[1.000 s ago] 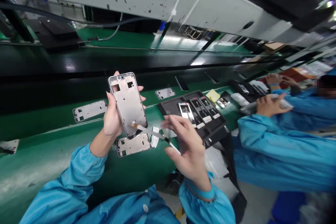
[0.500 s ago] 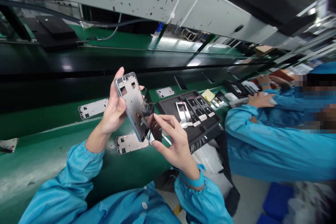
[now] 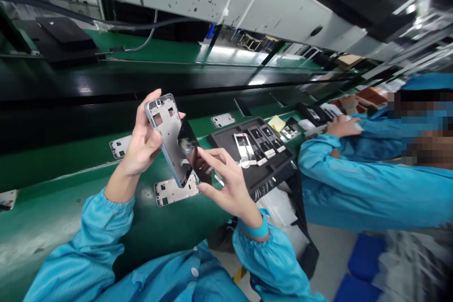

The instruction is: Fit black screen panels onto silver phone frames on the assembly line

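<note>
Phone frame (image 3: 169, 139) of silver metal, pierced with cut-outs, is gripped along its long edges by the left hand (image 3: 141, 147), whose fingers are closed firmly on it. It is held above the green conveyor belt (image 3: 71, 198), tilted, with its open face turned to the right. A glossy black rectangular panel (image 3: 188, 147) is pinched by the right hand (image 3: 226, 184) and is laid against that open face, touching it. The two hands are thus brought close together, joined by phone frame and panel.

Just below, a second silver frame (image 3: 175, 192) is seen lying flat on the belt; a third silver frame (image 3: 119, 146) and a fourth silver frame (image 3: 222, 119) are spread farther back. To the right, a black moulded tray (image 3: 264, 175) is loaded with small parts, and a yellow pad (image 3: 278, 122) is placed behind it. Beyond the tray, a co-worker's hand (image 3: 339, 126) is extended from a blue sleeve (image 3: 336, 174).
</note>
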Tool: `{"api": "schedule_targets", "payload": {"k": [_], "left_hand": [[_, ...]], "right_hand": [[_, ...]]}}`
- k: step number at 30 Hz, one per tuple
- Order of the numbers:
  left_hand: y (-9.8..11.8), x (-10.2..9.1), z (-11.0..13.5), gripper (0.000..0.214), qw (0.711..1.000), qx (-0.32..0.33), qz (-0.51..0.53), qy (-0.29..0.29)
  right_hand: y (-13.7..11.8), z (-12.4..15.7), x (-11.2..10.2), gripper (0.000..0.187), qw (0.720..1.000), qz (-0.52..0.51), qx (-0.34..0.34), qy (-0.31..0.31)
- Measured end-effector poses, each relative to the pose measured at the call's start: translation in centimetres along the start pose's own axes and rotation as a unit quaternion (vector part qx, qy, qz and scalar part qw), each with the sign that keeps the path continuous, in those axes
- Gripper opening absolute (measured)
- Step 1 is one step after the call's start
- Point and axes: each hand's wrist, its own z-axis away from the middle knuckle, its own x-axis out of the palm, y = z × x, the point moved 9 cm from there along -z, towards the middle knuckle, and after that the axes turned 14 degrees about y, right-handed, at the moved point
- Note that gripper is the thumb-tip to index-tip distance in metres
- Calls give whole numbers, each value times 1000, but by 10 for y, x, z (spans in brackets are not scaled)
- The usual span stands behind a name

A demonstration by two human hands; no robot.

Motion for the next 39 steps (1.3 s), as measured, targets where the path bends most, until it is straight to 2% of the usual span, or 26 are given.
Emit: {"api": "schedule_targets", "payload": {"k": [3,5,9,11,18,23,27,33,36,39], "left_hand": [[1,1,-2,85,1000,8,-15,-14],[7,1,-4,80,999,24,-20,-22],[13,-6,-8,79,999,37,-33,-10],[11,-7,-7,79,998,41,-47,-9],[5,17,4,60,982,106,-143,-69],[9,6,-4,65,980,145,-112,-72],[9,1,-5,66,980,149,-113,-74],[6,13,5,63,979,124,-126,-100],[3,11,6,65,981,100,-124,-106],[2,8,5,67,982,94,-120,-110]], "right_hand": [[11,1,9,72,996,-63,50,28],[14,7,9,73,993,-88,68,24],[11,18,1,69,996,-73,59,2],[11,18,4,72,997,-58,60,2],[20,-3,29,81,990,-90,78,75],[20,6,22,78,990,-101,99,26],[15,10,17,74,992,-79,95,14],[11,-2,35,81,996,-66,43,32],[13,-6,38,81,997,-65,25,28],[21,-9,42,83,996,-78,38,15]]}}
